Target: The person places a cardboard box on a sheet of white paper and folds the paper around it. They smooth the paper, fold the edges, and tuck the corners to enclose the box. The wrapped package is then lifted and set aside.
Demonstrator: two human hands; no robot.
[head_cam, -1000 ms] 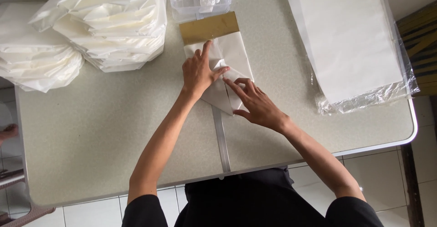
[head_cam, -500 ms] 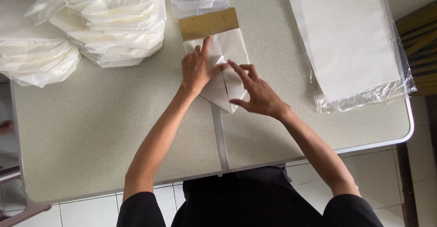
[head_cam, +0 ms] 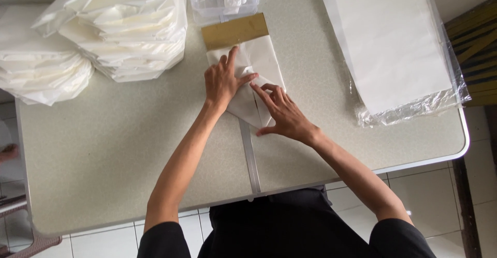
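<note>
Paper folding occupies both hands at the middle of the worktop. The white sheet lies flat on the seam of the worktop, its far edge touching a gold-brown card, with a clear plastic box just beyond. The left hand presses down on the folded part, fingers spread and flat, index pointing away from the person; it grips nothing. The right hand lies just beside it, fingers loosely apart, fingertips on the diagonal flap near the left thumb.

A clean fold here seems to depend on the left hand pinning the sheet so it cannot slide, while the right fingertips run along the crease with even pressure. Stacks of folded white paper stand well to the left; flat sheets in clear wrap lie to the right.
</note>
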